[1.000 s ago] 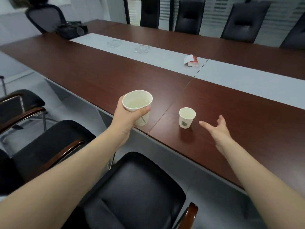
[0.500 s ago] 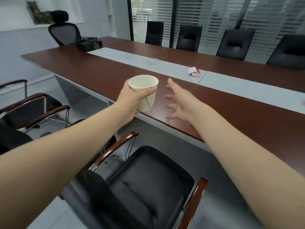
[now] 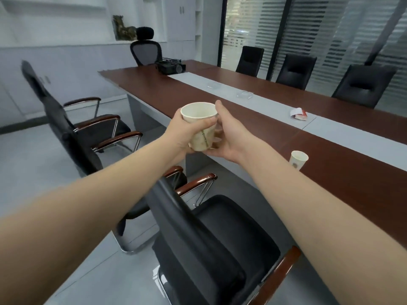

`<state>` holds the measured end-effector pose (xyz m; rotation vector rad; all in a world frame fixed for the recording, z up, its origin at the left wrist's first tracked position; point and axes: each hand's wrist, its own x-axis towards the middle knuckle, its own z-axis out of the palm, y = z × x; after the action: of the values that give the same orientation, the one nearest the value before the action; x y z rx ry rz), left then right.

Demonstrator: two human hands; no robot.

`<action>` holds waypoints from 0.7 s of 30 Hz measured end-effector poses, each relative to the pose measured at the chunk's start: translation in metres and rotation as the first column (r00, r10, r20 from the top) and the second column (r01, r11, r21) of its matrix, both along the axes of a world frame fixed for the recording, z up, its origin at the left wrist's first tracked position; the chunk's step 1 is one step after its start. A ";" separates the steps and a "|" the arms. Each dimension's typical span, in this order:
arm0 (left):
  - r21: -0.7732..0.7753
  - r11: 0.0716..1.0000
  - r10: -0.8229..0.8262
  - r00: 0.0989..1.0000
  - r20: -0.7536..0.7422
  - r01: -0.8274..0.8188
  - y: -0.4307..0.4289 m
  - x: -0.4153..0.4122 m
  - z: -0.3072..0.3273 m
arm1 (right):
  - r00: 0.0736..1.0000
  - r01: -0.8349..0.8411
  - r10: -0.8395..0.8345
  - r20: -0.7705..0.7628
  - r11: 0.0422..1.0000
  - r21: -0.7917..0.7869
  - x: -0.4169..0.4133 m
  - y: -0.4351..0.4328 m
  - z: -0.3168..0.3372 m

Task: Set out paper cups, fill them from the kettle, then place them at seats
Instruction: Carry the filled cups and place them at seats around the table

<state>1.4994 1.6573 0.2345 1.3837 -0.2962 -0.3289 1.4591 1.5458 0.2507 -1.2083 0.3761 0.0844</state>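
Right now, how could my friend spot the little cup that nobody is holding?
Find the long brown table with the grey strip down its middle. Near its closest edge, on the right, stands a small white paper cup. It stands alone on the wood; the other cup is in the air between the left hand and right hand.

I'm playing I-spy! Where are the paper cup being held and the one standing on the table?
Held white paper cup (image 3: 203, 139): head view, outer side wall.
Standing white paper cup (image 3: 297, 164): head view, side wall.
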 end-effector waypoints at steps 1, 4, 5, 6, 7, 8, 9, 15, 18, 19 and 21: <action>0.004 1.000 0.003 1.000 -0.005 -0.003 0.004 -0.003 -0.001 | 1.000 -0.001 0.001 0.001 1.000 0.001 0.000 0.004 -0.001; 0.036 0.996 0.080 0.997 0.000 -0.080 0.034 -0.018 -0.004 | 0.998 -0.054 0.054 -0.020 0.999 0.006 -0.004 0.033 -0.005; 0.041 0.995 0.096 0.995 -0.005 -0.096 0.041 -0.022 -0.004 | 0.997 -0.071 0.071 -0.019 0.997 0.019 -0.006 0.040 -0.006; 0.037 0.993 0.115 0.993 -0.012 -0.114 0.052 -0.028 -0.006 | 0.995 -0.103 0.103 -0.016 0.994 0.026 -0.008 0.051 -0.008; 0.026 0.992 0.120 0.993 -0.012 -0.120 0.062 -0.032 -0.008 | 0.991 -0.132 0.132 -0.014 0.991 0.034 -0.010 0.060 -0.010; 0.022 0.990 0.140 0.990 -0.024 -0.139 0.072 -0.036 -0.010 | 0.987 -0.160 0.161 -0.013 0.986 0.039 -0.011 0.070 -0.013; 0.027 0.985 0.172 0.985 -0.029 -0.171 0.084 -0.040 -0.013 | 0.981 -0.192 0.192 -0.014 0.980 0.044 -0.011 0.081 -0.016; 0.045 0.951 0.307 0.950 -0.047 -0.305 0.158 -0.041 -0.036 | 0.949 -0.304 0.309 -0.065 0.950 0.071 -0.002 0.158 -0.032; 0.064 0.939 0.340 0.938 -0.058 -0.337 0.179 -0.033 -0.046 | 0.948 -0.307 0.310 -0.075 0.950 0.057 0.003 0.178 -0.040; 0.066 0.935 0.353 0.934 -0.057 -0.350 0.189 -0.028 -0.050 | 0.945 -0.312 0.315 -0.088 0.949 0.046 0.007 0.188 -0.042; 0.080 0.924 0.380 0.923 -0.057 -0.375 0.211 -0.016 -0.056 | 0.942 -0.317 0.319 -0.101 0.948 0.032 0.018 0.210 -0.046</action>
<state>1.4829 1.8678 0.1782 1.4581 0.0457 -0.0668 1.4769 1.7562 0.2046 -1.2448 0.2679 0.4316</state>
